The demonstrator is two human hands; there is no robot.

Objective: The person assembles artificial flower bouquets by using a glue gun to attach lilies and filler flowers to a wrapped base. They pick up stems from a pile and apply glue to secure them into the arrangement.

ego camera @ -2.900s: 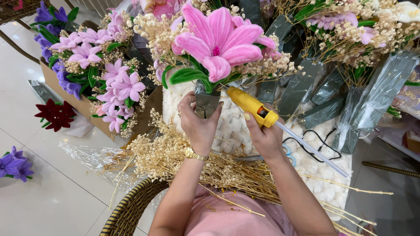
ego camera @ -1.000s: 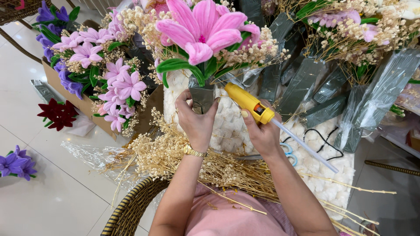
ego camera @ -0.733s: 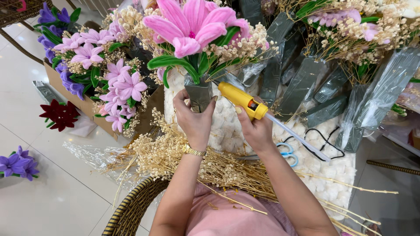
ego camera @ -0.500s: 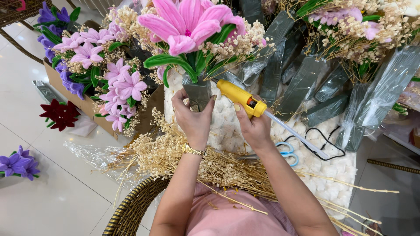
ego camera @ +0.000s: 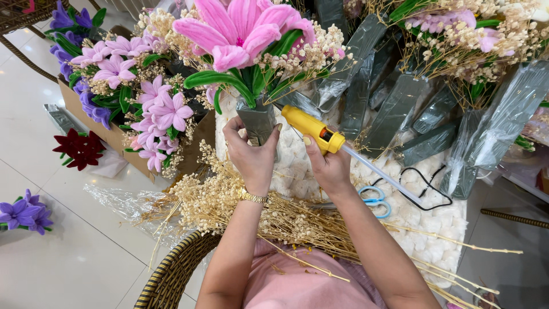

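Left hand (ego camera: 251,153) clasps fuzzy pink lily's (ego camera: 243,28) wrapped grey stem; right hand (ego camera: 329,166) grips glossy yellow glue gun (ego camera: 313,128).

1 glue gun (ego camera: 313,127), 1 scissors (ego camera: 373,200), 2 hands.

The yellow glue gun (ego camera: 313,127) nozzle is hidden behind the wrapped stem (ego camera: 257,120); the pink flower (ego camera: 240,28) is cut off above.

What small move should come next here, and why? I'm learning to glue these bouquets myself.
Probably squeeze a dab of glue where the nozzle points. The right hand aims the yellow glue gun at the grey wrapped stem base of the pink flower, which the left hand grips upright, so the gun's tip sits right at the wrap.
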